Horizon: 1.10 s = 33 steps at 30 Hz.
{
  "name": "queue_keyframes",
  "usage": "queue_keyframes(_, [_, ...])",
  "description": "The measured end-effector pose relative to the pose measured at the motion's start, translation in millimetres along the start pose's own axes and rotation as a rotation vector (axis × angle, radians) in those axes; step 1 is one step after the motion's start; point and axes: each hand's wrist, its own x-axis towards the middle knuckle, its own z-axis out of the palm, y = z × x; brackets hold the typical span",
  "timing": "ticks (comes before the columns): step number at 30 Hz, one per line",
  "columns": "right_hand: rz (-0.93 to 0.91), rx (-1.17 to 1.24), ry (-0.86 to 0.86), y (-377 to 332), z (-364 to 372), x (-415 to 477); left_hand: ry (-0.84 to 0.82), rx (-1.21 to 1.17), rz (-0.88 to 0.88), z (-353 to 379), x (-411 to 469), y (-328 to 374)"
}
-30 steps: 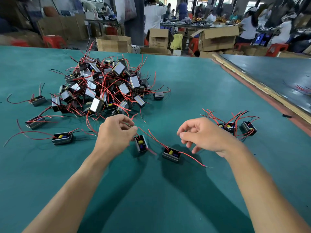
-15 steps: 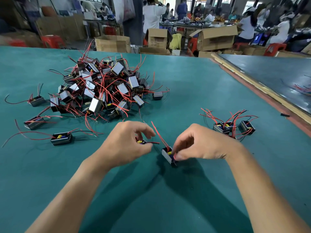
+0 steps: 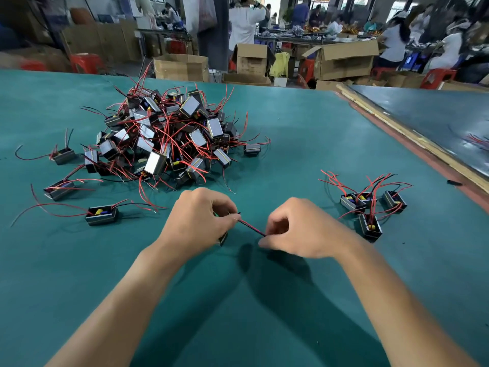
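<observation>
Your left hand (image 3: 195, 221) and right hand (image 3: 301, 231) both pinch the red-black wire (image 3: 251, 227); the module pile (image 3: 169, 139) lies at eleven o'clock.

Bare green table (image 3: 238, 313) lies near; the tangled pile (image 3: 169, 139) crowds the far-left reach.

No legible text, label, brand, number or sign anywhere, neither on the cardboard boxes (image 3: 344, 62) nor on the modules (image 3: 169, 139).

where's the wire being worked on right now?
Head view, lower centre: the wire is stretched between the left hand and right hand, both pinching it, on the near side of the big pile.
</observation>
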Motion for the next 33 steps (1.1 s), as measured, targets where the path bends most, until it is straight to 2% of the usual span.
queue_keyframes(3, [-0.005,0.084,-0.021,0,0,0,-0.032,-0.116,-0.081,-2,3,-2])
queue_keyframes(7, [-0.068,0.176,0.06,-4,2,0,-0.064,-0.187,-0.147,-2,5,-5])
queue_keyframes(12, [-0.126,0.167,0.134,-7,9,3,-0.077,-0.237,-0.172,-2,5,-5])
queue_keyframes(21, [-0.026,0.27,0.266,-1,14,9,-0.139,-0.219,-0.185,0,5,-5])
queue_keyframes(26, [0.007,0.34,0.262,-2,14,9,-0.134,-0.205,-0.176,0,5,-4])
queue_keyframes(33, [0.06,0.421,0.145,-5,16,9,-0.135,-0.207,-0.152,-1,3,-3])
